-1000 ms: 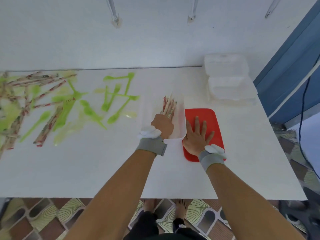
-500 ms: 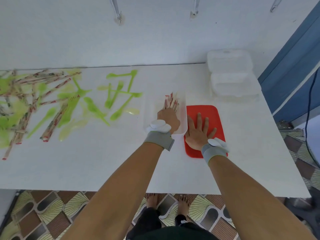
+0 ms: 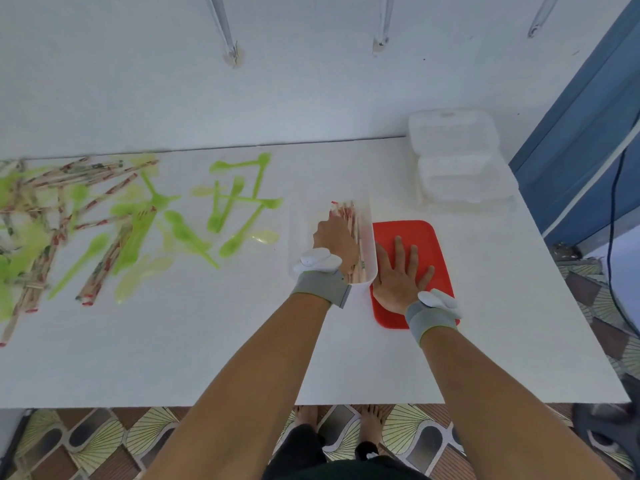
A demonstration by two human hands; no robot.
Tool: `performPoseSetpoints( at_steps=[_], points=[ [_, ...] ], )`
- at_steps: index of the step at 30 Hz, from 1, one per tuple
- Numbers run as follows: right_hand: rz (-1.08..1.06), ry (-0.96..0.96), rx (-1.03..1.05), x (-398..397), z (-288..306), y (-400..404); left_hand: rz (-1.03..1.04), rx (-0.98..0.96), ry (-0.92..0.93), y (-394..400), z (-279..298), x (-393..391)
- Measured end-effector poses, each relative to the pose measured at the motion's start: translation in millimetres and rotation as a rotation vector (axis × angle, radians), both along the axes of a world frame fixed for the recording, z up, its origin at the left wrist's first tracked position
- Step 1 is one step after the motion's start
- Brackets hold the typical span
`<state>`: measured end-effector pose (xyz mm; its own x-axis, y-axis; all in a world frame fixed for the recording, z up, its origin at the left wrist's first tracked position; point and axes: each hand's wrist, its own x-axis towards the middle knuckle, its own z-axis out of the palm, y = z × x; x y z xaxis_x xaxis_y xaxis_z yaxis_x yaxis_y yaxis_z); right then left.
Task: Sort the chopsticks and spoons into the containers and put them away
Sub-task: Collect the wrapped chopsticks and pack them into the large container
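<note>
Overhead, a plain white wall point(image 3: 311, 81) fills the far side of the room, with three thin metal rods point(image 3: 225, 32) slanting down against it and a blue panel point(image 3: 588, 126) at the right. Below it the white bench point(image 3: 173, 341) runs the full width of the view, over a floor of patterned tiles point(image 3: 97, 441).

Scattered across the bench's left half lies a loose heap of green spoons point(image 3: 228, 209) and paper-wrapped chopsticks point(image 3: 104, 271), crossing and overlapping; blur makes an exact count impossible, though well over ten of each kind seems fair. A few pale, nearly clear spoons point(image 3: 145, 275) lie among them.

At the far right corner sit two clear lidded containers point(image 3: 457, 168), one touching the other. Nearer, one red lid point(image 3: 426, 237) lies flat on the bench, just beside one open clear container point(image 3: 367, 244).

Inside that open container rests a bundle of wrapped chopsticks point(image 3: 346, 213), their red-marked ends pointing away from the person. The left hand point(image 3: 334, 242) reaches into the container with fingers curled over the bundle, seemingly gripping it, though the fingertips are hidden. The right hand point(image 3: 398, 275) lies flat on the red lid, fingers straight and spread. Each wrist carries one grey band with a white device on top.
</note>
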<state>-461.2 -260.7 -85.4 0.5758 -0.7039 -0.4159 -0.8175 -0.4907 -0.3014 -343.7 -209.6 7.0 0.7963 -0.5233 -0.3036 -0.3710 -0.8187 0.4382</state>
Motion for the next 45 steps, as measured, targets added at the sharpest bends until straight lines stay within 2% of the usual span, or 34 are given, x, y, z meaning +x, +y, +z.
performPoseSetpoints(
  at_steps=[6, 10, 17, 22, 28, 30, 32, 37, 45],
  points=[
    [-0.028, -0.04, 0.02, 0.5, 1.9, -2.6, 0.068, 0.006, 0.122, -0.8, -1.0, 6.3],
    [-0.048, -0.057, 0.022, -0.7, 2.9, -2.5, -0.006, -0.019, 0.268, -1.5, 3.1, 11.6],
    [-0.046, -0.05, -0.015, -0.7, 1.3, 0.4, -0.034, 0.015, 0.339, -0.8, -3.8, 15.0],
    [-0.035, -0.05, -0.009, -0.3, 3.5, 0.2, -0.092, 0.005, 0.335, 4.2, -12.2, 20.1],
    [-0.027, -0.053, 0.0, -1.4, 3.9, -1.0, -0.159, 0.031, 0.236, 1.6, -21.2, 21.3],
    [-0.024, -0.053, 0.001, -1.6, 3.2, -1.9, -0.102, 0.008, 0.215, -0.2, -19.2, 25.6],
    [-0.025, -0.051, 0.001, -1.7, 1.4, -2.4, -0.031, -0.024, 0.117, 0.6, -16.5, 30.3],
    [-0.022, -0.043, 0.004, -1.4, 0.7, -2.1, -0.247, -0.012, 0.001, 5.5, -28.2, 37.5],
    [-0.023, -0.034, 0.005, -0.6, 2.3, -1.4, -0.175, 0.021, 0.092, -4.2, -36.7, 41.6]
  ],
)
